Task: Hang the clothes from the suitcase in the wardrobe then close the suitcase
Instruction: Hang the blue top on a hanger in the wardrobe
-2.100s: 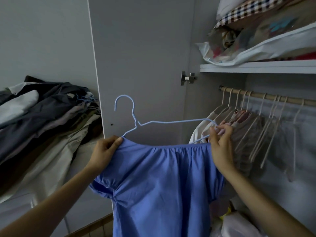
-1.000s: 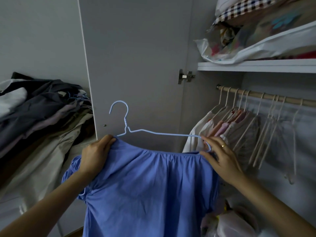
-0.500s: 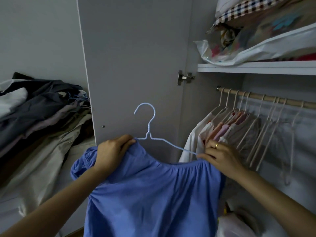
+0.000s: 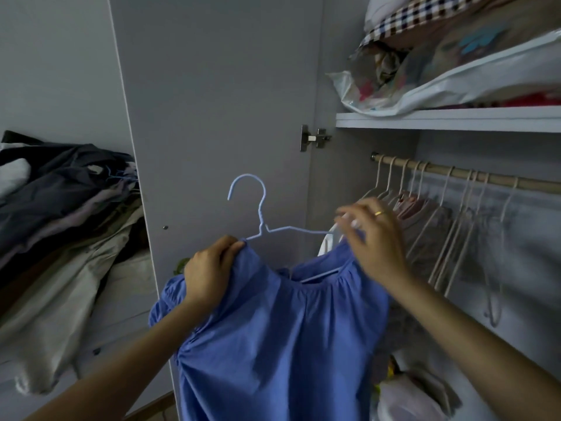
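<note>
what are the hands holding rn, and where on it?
Left hand grips the blue top at its left shoulder, over the blue hanger. Right hand pinches its right shoulder.

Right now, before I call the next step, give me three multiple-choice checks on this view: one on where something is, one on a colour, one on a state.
1. Where is the rail with the pale hangers?
A. under the wardrobe shelf
B. on the open door
C. above the shelf

2. What colour is the hanger carrying the blue garment?
A. white
B. light blue
C. black

3. What is the left hand doing?
A. hanging free
B. gripping the garment's shoulder
C. holding the rail

Answers:
1 A, the rail runs just beneath the shelf.
2 B, its hook and wire read light blue against the grey door.
3 B, its fingers are curled round the fabric at the hanger's end; the right hand is at the other shoulder, blurred.
</note>
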